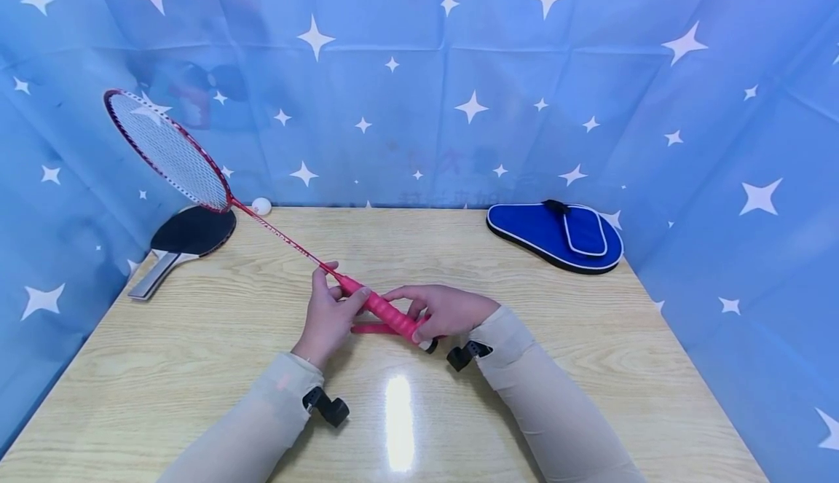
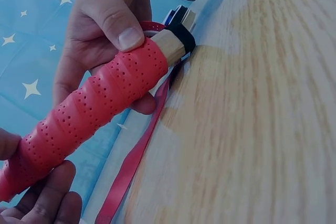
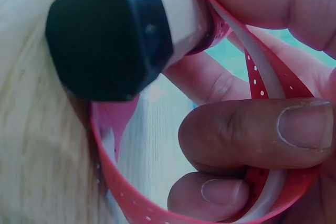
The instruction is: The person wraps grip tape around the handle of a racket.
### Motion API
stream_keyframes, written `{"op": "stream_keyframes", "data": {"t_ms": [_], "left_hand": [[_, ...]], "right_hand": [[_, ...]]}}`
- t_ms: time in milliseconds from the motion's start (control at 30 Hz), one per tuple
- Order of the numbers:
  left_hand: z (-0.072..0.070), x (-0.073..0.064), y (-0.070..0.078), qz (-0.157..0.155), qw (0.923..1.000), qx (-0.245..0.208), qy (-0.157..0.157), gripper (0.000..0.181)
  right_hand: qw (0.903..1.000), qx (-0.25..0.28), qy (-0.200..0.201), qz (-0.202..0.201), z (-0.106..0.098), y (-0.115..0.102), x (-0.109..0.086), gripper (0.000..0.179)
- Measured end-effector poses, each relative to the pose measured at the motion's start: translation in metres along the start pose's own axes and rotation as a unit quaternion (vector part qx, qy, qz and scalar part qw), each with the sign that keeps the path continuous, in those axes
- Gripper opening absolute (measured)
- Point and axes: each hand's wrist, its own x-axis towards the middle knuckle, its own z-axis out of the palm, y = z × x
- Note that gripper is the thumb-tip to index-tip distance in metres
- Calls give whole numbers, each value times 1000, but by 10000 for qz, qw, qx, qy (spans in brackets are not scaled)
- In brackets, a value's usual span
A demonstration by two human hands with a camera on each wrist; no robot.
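Observation:
A red badminton racket (image 1: 282,235) slants up to the left, its strung head raised above the table's back left corner. My left hand (image 1: 328,319) grips the upper handle, thumb on one side and fingers under it. Perforated red grip tape (image 2: 94,103) wraps the handle in overlapping turns. Pale bare handle (image 2: 169,45) shows between the tape's edge and the black butt cap (image 3: 105,40). At that end, my right hand (image 1: 452,309) has its thumb on the wrap. Its curled fingers (image 3: 252,129) hold the tape's loose length, which loops below the handle.
A black-faced table tennis paddle (image 1: 193,232) lies at the back left, with a white ball (image 1: 261,206) close by. A blue paddle case (image 1: 537,228) lies at the back right. Blue star-patterned cloth (image 1: 393,126) encloses the wooden table (image 1: 216,366).

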Motion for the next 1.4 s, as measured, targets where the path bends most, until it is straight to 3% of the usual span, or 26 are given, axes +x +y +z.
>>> {"op": "stream_keyframes", "data": {"t_ms": [267,467,733,1133,1400], "left_hand": [[-2,-2,1,-41,9999,101,18,80],[-1,-1,2,-75,9999,-100,53,77],[0,2,1,138,9996,-188,143,73],[-1,1,1,61,9999,-144,47,78],[-1,1,2,109,9996,-205,157,76]], "right_hand": [[10000,-81,26,-28,1,1,1,82],[9999,-25,-138,-69,-1,2,2,81],[9991,111,-376,-171,-4,3,1,77],[9991,23,-369,-226,-3,5,2,79],[9989,94,-367,-282,-3,9,4,73]]}}
